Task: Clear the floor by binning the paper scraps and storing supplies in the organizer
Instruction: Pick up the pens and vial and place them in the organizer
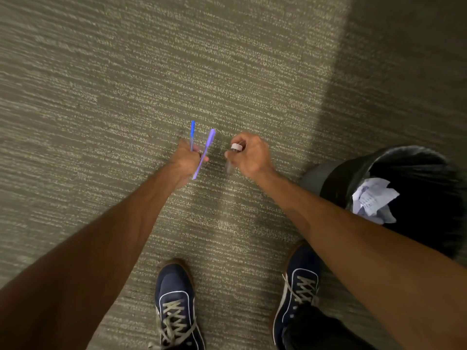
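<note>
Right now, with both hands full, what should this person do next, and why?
Probably carry everything to the organizer, which is out of view. The left hand holds two blue pens, the right hand a small blurred item, and crumpled paper already sits in the bin.

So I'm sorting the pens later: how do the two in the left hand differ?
The blue-capped pen has a clear barrel and a solid blue cap; the purple pen looks purple along its whole length. The blue-capped pen stands nearly straight up from the left hand, while the purple pen slants and sticks out both above and below the fist. Both are slim stick pens gripped together.
</note>
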